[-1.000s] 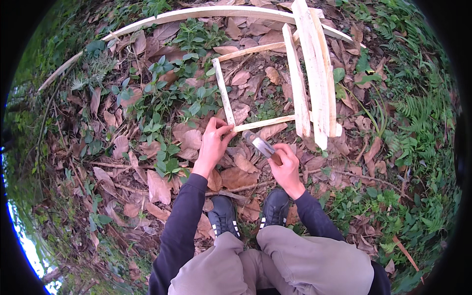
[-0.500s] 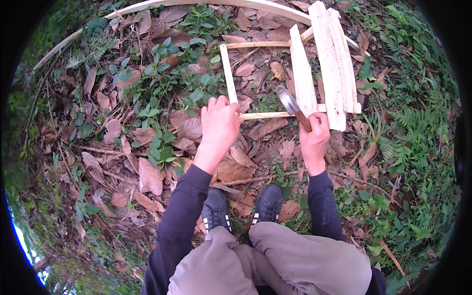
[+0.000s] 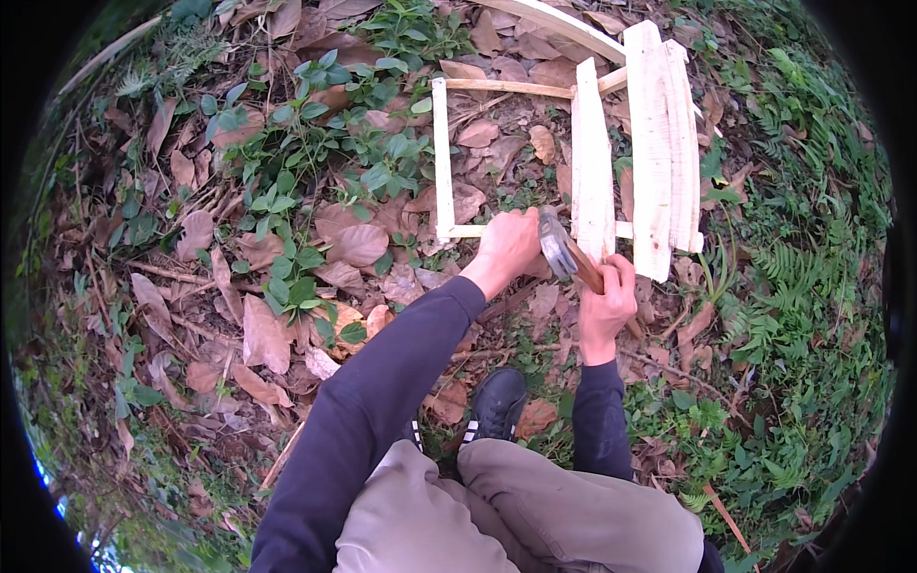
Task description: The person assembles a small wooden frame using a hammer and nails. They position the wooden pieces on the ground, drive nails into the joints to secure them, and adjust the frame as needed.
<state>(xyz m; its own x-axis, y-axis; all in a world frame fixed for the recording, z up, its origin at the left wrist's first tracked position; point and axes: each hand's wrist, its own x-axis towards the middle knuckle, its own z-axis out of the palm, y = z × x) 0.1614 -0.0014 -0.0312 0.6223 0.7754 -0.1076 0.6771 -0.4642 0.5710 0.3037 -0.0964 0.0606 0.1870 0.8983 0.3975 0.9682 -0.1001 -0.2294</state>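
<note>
A pale wooden frame (image 3: 442, 158) of thin strips lies on the leafy ground ahead of me, with rough boards (image 3: 652, 153) across its right part. A narrower board (image 3: 591, 158) crosses it left of those. My left hand (image 3: 510, 246) is closed at the near strip, apparently gripping it; its fingertips are partly hidden. In my right hand (image 3: 607, 304) is a hammer (image 3: 585, 273), held by its brown wooden handle. The metal hammer head (image 3: 557, 244) is right beside my left hand, near the lower end of the narrower board.
Beyond the frame, a long pale wooden strip (image 3: 564, 24) lies on the ground. Dry brown leaves (image 3: 265, 334) and low green plants (image 3: 296, 191) surround the work. My dark shoe (image 3: 498, 403) is close below my hands, and ferns (image 3: 802, 258) grow on the right.
My left hand has moved right along the near strip, from the frame's left corner toward the narrower board. The hammer stays in my right hand, slightly lower in view.
</note>
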